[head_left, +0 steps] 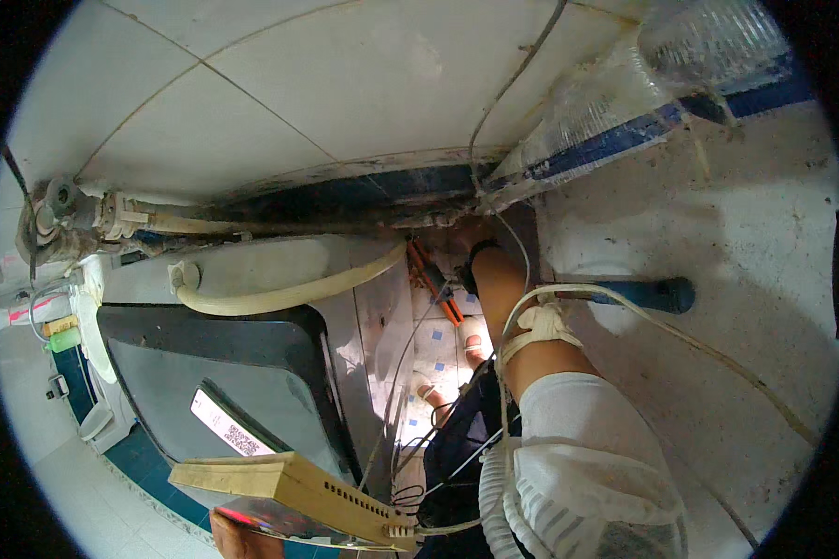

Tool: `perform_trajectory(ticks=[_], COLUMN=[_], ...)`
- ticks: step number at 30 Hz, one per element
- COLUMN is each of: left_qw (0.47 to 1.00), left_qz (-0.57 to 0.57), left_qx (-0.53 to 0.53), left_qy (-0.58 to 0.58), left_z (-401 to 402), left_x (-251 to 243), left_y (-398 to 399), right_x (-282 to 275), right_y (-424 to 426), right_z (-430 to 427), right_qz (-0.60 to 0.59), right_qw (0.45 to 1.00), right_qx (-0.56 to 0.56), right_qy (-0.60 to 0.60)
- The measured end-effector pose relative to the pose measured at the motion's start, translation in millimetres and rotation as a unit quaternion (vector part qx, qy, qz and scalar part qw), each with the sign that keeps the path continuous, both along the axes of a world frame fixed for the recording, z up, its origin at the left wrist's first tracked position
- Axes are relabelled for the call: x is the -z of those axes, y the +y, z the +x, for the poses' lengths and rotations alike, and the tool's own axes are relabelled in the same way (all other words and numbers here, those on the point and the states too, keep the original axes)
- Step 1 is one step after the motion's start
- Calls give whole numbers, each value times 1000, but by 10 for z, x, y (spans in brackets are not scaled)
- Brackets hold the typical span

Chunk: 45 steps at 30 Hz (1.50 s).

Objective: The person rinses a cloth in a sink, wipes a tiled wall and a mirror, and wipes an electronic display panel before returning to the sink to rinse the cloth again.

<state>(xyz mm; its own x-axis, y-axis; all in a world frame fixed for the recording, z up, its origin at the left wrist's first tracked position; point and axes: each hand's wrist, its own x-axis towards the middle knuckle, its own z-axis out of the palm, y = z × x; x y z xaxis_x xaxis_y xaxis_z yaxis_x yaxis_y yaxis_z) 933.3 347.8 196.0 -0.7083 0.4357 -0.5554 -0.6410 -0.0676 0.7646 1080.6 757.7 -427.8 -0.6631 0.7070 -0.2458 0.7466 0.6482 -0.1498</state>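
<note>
My left hand (246,536) grips the lower edge of a cream plastic box (234,478) with vent slots and a cable at one corner. Down the gap beside a washing machine (384,318) reaches my right arm, a dark band near its wrist. My right hand (477,234) is in deep shadow at the foot of the tiled wall; its fingers and anything in them cannot be made out. A pale cord (549,339) is looped around the forearm. Close to that hand, an orange-and-black tool (437,283) stands out against the floor.
A phone-like slab (234,423) showing a printed code lies on the washing machine's glass lid (217,370). A yellowed drain hose (287,297) curves along its back. Pipe fittings (59,209) are at left. A blue handle-like object (647,295) and loose cables (503,84) lie nearby.
</note>
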Motion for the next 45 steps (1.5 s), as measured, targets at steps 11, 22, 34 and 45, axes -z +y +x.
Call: perform_trajectory(ticks=[11,22,34,45], left_qw=[997,997,997,968], left_qz=[-54,-43,-30,150], left_qx=[18,19,13,93], left_qy=[51,59,70,180], left_z=[-1,-40,-25,-460], left_x=[45,45,-24,-702], left_y=[-152,-93,-112,492], right_x=[-1733,-1826,-2192,-3775], right_y=[-569,-768,-591,-571], right_z=[-564,-599,-837,-200], right_qz=[-585,-653,-519,-56], right_qw=[706,386,697,928], right_qx=[80,401,239,95], right_qy=[391,514,433,356])
